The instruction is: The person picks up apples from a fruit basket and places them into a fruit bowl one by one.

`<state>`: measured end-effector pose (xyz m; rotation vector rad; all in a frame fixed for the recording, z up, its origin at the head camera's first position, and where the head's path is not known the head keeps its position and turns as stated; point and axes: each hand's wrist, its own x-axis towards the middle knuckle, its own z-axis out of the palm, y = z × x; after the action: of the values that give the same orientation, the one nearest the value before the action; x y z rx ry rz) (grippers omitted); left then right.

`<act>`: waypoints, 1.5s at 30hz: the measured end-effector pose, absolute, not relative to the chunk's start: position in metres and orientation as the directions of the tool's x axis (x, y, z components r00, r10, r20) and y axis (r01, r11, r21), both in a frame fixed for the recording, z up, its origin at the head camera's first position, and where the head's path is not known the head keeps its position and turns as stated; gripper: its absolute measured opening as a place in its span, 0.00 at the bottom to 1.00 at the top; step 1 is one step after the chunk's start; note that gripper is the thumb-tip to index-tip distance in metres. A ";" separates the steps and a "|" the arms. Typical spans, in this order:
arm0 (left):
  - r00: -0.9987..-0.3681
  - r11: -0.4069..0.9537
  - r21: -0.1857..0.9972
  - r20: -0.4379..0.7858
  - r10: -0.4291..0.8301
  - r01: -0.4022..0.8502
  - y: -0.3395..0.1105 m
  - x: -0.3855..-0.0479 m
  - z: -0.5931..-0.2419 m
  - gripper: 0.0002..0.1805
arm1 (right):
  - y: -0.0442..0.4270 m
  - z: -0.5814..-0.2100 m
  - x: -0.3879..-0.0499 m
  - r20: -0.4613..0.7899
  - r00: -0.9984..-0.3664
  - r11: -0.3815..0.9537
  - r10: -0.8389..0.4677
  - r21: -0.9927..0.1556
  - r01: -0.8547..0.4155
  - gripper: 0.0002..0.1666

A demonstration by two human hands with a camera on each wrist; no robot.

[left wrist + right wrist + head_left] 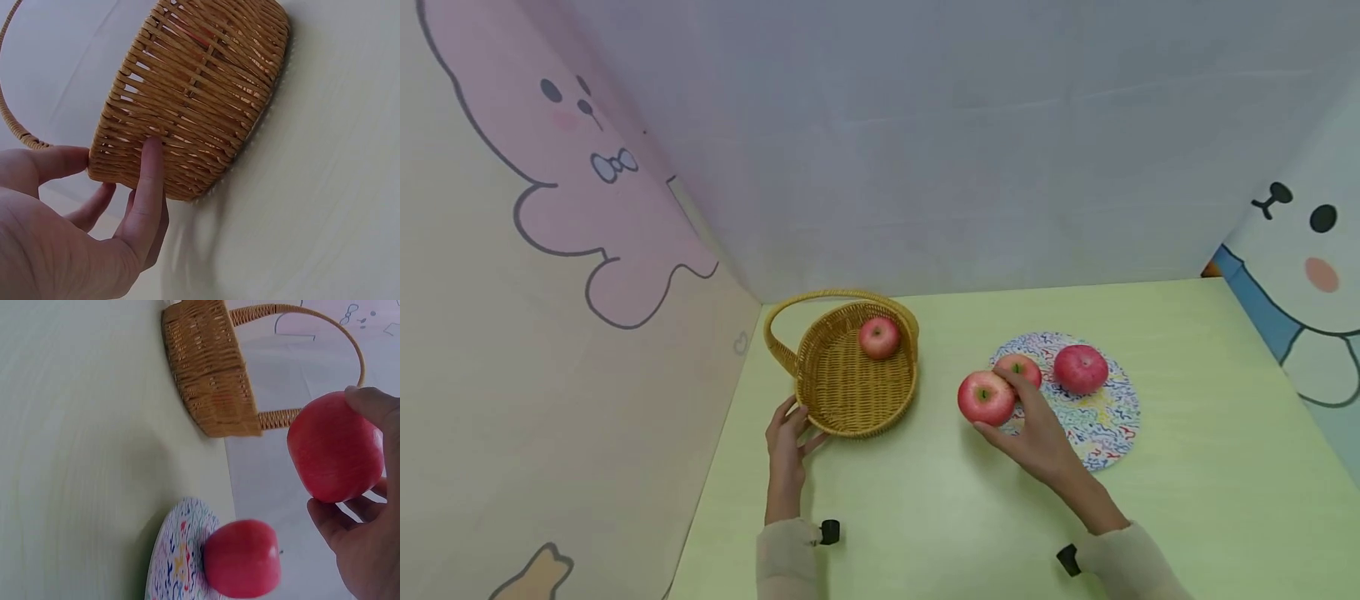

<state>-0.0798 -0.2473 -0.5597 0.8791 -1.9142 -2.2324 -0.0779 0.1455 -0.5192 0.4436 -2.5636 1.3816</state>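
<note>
Apple (987, 398) hung in right hand (1036, 437), raised near patterned plate (1108, 433)

Cartoon-printed wall (647, 400) stood left of the table (917, 517); wicker basket (846, 383), its handle (829, 293) upright, contained one lone apple (878, 337); the plate bore a farther apple (1081, 370) and a half-hidden apple (1021, 365); right fingers clamped theirs; left hand (786, 446), fingers apart, touched the basket's outside, some fingertips obscured.

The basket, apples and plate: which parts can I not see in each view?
- Head view: the held apple and right hand partly cover the rear apple.
- Left wrist view: the basket wall mostly hides the inside.
- Right wrist view: the bottom edge cuts off the plate.
</note>
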 end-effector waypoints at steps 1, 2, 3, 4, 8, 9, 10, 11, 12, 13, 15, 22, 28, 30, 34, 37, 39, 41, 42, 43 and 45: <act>-0.834 -0.219 0.927 -0.370 -0.410 -0.304 -0.248 -0.079 -0.560 0.25 | 0.149 -0.521 -0.077 0.319 -0.934 0.517 -0.160 -0.779 -0.354 0.52; -0.833 -0.220 0.927 -0.371 -0.411 -0.304 -0.248 -0.079 -0.560 0.25 | 0.152 -0.522 -0.077 0.326 -0.933 0.516 -0.153 -0.779 -0.357 0.53; -0.832 -0.222 0.927 -0.371 -0.413 -0.303 -0.248 -0.078 -0.560 0.25 | 0.156 -0.524 -0.076 0.336 -0.930 0.519 -0.147 -0.775 -0.362 0.53; -0.832 -0.222 0.927 -0.371 -0.413 -0.303 -0.248 -0.078 -0.561 0.25 | 0.159 -0.525 -0.076 0.345 -0.928 0.518 -0.143 -0.773 -0.367 0.54; -0.833 -0.229 0.926 -0.371 -0.411 -0.300 -0.247 -0.078 -0.561 0.25 | 0.171 -0.527 -0.075 0.358 -0.926 0.534 -0.122 -0.763 -0.365 0.58; -0.834 -0.230 0.926 -0.371 -0.409 -0.300 -0.247 -0.078 -0.561 0.25 | 0.174 -0.527 -0.074 0.356 -0.927 0.539 -0.116 -0.762 -0.360 0.58; -0.834 -0.232 0.926 -0.371 -0.408 -0.298 -0.247 -0.079 -0.562 0.25 | 0.177 -0.527 -0.074 0.350 -0.930 0.544 -0.109 -0.762 -0.351 0.58; -0.835 -0.231 0.926 -0.370 -0.408 -0.297 -0.246 -0.079 -0.562 0.26 | 0.179 -0.527 -0.073 0.341 -0.934 0.550 -0.102 -0.763 -0.339 0.58; -0.835 -0.229 0.928 -0.367 -0.411 -0.295 -0.246 -0.078 -0.562 0.26 | 0.181 -0.527 -0.073 0.334 -0.938 0.552 -0.096 -0.766 -0.329 0.57; -0.836 -0.225 0.929 -0.363 -0.411 -0.292 -0.246 -0.078 -0.562 0.26 | 0.183 -0.528 -0.072 0.325 -0.942 0.554 -0.088 -0.770 -0.317 0.55; -0.839 -0.215 0.934 -0.353 -0.415 -0.286 -0.247 -0.078 -0.562 0.26 | 0.187 -0.530 -0.071 0.303 -0.950 0.558 -0.074 -0.777 -0.291 0.54; -0.838 -0.216 0.935 -0.348 -0.420 -0.280 -0.246 -0.077 -0.563 0.26 | 0.205 -0.541 -0.067 0.307 -0.951 0.549 -0.045 -0.788 -0.280 0.54; -0.838 -0.214 0.935 -0.349 -0.419 -0.283 -0.245 -0.078 -0.563 0.26 | 0.220 -0.551 -0.061 0.271 -0.963 0.534 -0.005 -0.813 -0.231 0.51; -0.836 -0.214 0.934 -0.351 -0.421 -0.285 -0.245 -0.077 -0.563 0.26 | 0.224 -0.553 -0.059 0.243 -0.970 0.550 0.017 -0.812 -0.194 0.51; -0.833 -0.215 0.935 -0.349 -0.430 -0.282 -0.245 -0.078 -0.565 0.26 | 0.232 -0.560 -0.055 0.202 -0.978 0.573 0.052 -0.808 -0.136 0.50; -0.830 -0.220 0.935 -0.350 -0.435 -0.278 -0.245 -0.078 -0.566 0.26 | 0.239 -0.565 -0.053 0.186 -0.981 0.577 0.062 -0.808 -0.116 0.50; -0.831 -0.219 0.935 -0.351 -0.432 -0.280 -0.244 -0.078 -0.566 0.26 | 0.243 -0.569 -0.053 0.172 -0.983 0.578 0.070 -0.810 -0.101 0.50; -0.830 -0.220 0.934 -0.352 -0.432 -0.281 -0.244 -0.078 -0.566 0.25 | 0.246 -0.572 -0.054 0.163 -0.984 0.584 0.071 -0.807 -0.091 0.50; -0.831 -0.219 0.934 -0.352 -0.432 -0.282 -0.244 -0.077 -0.565 0.25 | 0.247 -0.573 -0.054 0.158 -0.985 0.587 0.072 -0.805 -0.086 0.50; -0.832 -0.216 0.935 -0.350 -0.431 -0.282 -0.244 -0.077 -0.565 0.25 | 0.248 -0.575 -0.055 0.156 -0.985 0.589 0.075 -0.804 -0.082 0.50; -0.834 -0.209 0.937 -0.346 -0.430 -0.280 -0.244 -0.077 -0.565 0.25 | 0.250 -0.577 -0.056 0.157 -0.984 0.595 0.079 -0.800 -0.080 0.50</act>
<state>-0.0773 -0.2441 -0.5647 0.8624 -1.9062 -2.2025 -0.0557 0.2504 -0.5768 0.0007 -2.6447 1.3398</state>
